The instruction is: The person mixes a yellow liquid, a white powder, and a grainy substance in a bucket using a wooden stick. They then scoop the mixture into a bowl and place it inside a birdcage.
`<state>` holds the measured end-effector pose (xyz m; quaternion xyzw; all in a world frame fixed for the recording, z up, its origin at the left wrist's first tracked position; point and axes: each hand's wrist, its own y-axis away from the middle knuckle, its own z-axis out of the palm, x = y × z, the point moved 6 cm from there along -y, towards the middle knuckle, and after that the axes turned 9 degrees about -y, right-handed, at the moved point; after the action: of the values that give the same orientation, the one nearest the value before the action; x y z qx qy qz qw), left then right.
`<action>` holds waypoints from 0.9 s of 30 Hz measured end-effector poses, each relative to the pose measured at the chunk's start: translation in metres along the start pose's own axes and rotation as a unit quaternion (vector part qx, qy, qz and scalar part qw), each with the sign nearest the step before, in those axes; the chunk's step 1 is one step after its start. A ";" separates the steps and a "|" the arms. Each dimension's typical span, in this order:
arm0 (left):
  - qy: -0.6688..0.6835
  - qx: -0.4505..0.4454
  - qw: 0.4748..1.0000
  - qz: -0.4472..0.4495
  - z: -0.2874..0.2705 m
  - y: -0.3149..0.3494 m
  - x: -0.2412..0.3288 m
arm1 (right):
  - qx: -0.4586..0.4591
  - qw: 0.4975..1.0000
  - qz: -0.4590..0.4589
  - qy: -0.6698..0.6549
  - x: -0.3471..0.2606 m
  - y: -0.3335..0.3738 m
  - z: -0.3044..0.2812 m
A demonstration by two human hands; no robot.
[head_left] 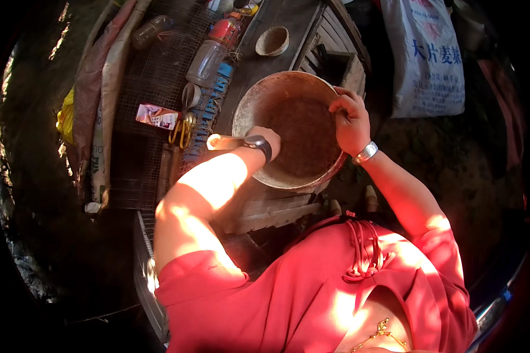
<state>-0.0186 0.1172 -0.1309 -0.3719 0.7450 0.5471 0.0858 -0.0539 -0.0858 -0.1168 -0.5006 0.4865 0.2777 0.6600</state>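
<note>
A large round metal basin holds a brown grainy mass and rests on wooden boards. My left hand, a dark watch on its wrist, reaches down into the basin; its fingers are buried in the brown mass and hidden. My right hand, a silver bangle on its wrist, grips the basin's far right rim with curled fingers.
A small empty bowl sits beyond the basin. To the left lie clear plastic bottles, yellow-handled scissors, a flat printed packet and a wire mesh surface. A white printed sack stands at the right. Dark ground surrounds it.
</note>
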 end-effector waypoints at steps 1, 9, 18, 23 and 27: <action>0.003 -0.018 1.000 0.005 0.005 -0.004 0.001 | -0.001 1.000 0.003 -0.007 -0.001 0.000 0.000; -0.042 -0.081 0.982 0.163 0.009 -0.017 0.025 | 0.026 0.999 -0.008 -0.022 -0.001 0.008 -0.015; 0.022 -0.114 0.964 0.239 0.012 -0.024 0.053 | 0.045 0.998 -0.015 -0.046 0.002 0.016 -0.035; 0.196 -0.106 0.956 0.189 0.010 -0.015 0.043 | 0.044 0.998 -0.012 -0.042 0.007 0.020 -0.036; 0.588 -0.122 0.794 0.090 0.006 0.004 0.028 | 0.004 0.998 0.006 -0.068 0.016 0.019 -0.034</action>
<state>-0.0428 0.1104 -0.1449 -0.5607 0.6090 0.3142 -0.4649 -0.0767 -0.1126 -0.1399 -0.4747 0.4452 0.3129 0.6918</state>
